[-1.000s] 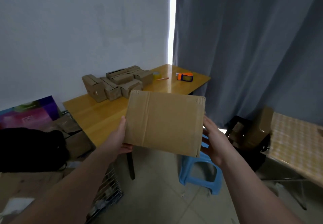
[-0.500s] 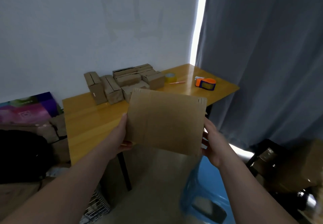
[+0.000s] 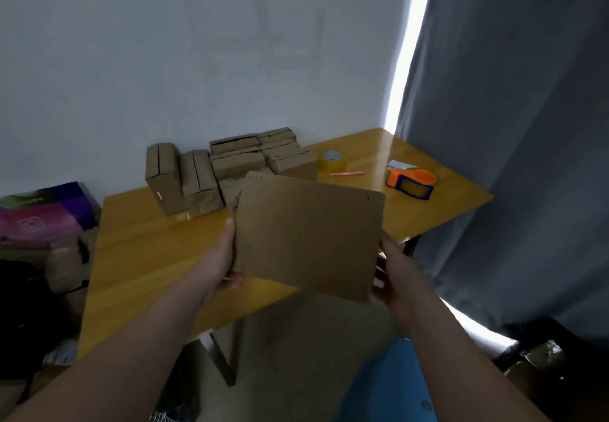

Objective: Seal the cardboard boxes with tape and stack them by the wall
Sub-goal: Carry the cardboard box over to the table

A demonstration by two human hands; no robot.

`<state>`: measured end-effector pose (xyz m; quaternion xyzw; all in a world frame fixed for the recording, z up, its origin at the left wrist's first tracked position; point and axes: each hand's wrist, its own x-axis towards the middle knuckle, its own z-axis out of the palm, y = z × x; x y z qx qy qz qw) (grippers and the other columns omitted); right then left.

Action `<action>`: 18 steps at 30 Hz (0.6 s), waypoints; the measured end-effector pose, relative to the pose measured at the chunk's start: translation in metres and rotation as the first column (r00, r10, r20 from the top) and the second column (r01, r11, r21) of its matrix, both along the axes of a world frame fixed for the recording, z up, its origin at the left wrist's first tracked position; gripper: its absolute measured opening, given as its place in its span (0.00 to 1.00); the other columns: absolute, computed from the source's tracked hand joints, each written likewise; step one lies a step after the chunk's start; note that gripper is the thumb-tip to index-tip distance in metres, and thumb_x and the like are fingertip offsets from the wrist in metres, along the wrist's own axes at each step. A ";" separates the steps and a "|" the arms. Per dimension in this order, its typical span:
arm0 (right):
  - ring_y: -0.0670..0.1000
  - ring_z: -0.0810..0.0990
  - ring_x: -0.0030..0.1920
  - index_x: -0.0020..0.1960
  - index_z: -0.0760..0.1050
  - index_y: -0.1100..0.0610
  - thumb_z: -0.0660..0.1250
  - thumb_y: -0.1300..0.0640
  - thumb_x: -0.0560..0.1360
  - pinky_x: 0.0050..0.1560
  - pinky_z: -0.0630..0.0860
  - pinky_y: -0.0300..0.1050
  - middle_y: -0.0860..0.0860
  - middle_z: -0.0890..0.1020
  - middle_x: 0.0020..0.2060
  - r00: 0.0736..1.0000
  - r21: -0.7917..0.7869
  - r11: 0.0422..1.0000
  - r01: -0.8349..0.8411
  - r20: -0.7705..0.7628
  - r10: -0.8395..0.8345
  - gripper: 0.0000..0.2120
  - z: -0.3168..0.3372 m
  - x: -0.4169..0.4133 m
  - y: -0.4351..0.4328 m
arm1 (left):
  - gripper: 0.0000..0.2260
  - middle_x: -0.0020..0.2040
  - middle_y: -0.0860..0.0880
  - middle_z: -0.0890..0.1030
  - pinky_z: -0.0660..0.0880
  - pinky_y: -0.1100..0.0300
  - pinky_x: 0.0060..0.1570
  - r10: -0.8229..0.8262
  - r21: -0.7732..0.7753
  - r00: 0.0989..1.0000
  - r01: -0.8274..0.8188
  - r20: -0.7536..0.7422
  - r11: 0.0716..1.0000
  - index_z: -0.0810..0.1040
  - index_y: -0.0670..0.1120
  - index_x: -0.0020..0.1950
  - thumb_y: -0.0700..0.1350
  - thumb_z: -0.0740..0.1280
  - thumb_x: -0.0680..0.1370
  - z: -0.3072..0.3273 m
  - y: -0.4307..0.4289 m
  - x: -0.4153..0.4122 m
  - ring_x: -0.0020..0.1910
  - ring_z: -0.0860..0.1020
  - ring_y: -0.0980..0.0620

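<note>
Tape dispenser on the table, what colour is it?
Orange, with a dark blue side panel; the tape dispenser shows best in the head view.

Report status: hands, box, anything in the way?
Left hand, right hand grip flat cardboard box by its sides. Held above table edge. Nothing in the way.

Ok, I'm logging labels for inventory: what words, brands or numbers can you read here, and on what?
Nothing here reads clearly.
purple and pink box: a pale square icon and a faint line of print, too blurred to read.
upright cardboard box: a small white mark low on its front, too small to read.
flat cardboard: no print visible.
</note>
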<state>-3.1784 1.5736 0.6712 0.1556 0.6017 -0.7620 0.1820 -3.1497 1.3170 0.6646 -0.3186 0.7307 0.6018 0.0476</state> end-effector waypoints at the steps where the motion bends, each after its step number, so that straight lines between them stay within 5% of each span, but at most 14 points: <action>1: 0.52 0.79 0.53 0.66 0.74 0.43 0.64 0.42 0.78 0.42 0.76 0.47 0.49 0.82 0.53 1.000 0.006 1.000 0.006 0.006 -0.006 0.18 -0.002 -0.012 -0.003 | 0.30 0.41 0.40 0.77 0.75 0.56 0.38 -0.006 -0.001 1.000 0.006 0.005 1.000 0.74 0.43 0.48 0.68 0.47 0.78 -0.002 -0.002 -0.012 0.36 0.75 0.46; 6: 0.53 0.79 0.54 0.67 0.73 0.46 0.63 0.42 0.78 0.41 0.74 0.47 0.50 0.81 0.54 0.998 0.041 0.998 0.037 0.049 -0.039 0.19 -0.020 -0.079 -0.017 | 0.35 0.45 0.40 0.78 0.78 0.54 0.42 -0.081 -0.026 0.995 0.082 0.057 0.996 0.74 0.41 0.60 0.69 0.46 0.77 -0.017 -0.019 -0.077 0.39 0.77 0.45; 9: 0.55 0.78 0.56 0.65 0.74 0.47 0.63 0.40 0.77 0.51 0.77 0.53 0.51 0.81 0.56 0.994 0.085 0.995 0.052 0.096 -0.060 0.20 -0.031 -0.121 -0.032 | 0.35 0.50 0.42 0.78 0.79 0.52 0.45 -0.166 -0.045 0.982 0.171 0.094 0.984 0.70 0.44 0.68 0.69 0.46 0.77 -0.025 -0.034 -0.116 0.41 0.79 0.45; 15: 0.57 0.77 0.50 0.58 0.78 0.50 0.61 0.39 0.78 0.56 0.76 0.56 0.55 0.80 0.49 0.983 0.146 0.988 0.060 0.166 -0.084 0.17 -0.051 -0.187 -0.066 | 0.31 0.61 0.44 0.76 0.77 0.49 0.54 -0.337 -0.148 0.921 0.368 0.196 0.918 0.64 0.51 0.74 0.67 0.45 0.78 -0.018 -0.073 -0.187 0.49 0.79 0.46; 18: 0.63 0.77 0.56 0.54 0.78 0.52 0.60 0.40 0.79 0.62 0.73 0.65 0.59 0.80 0.52 0.975 0.150 0.985 0.091 0.189 -0.119 0.17 -0.057 -0.209 -0.078 | 0.31 0.68 0.45 0.72 0.76 0.46 0.56 -0.366 -0.158 0.907 0.401 0.210 0.902 0.63 0.51 0.75 0.67 0.46 0.78 -0.016 -0.086 -0.214 0.56 0.76 0.45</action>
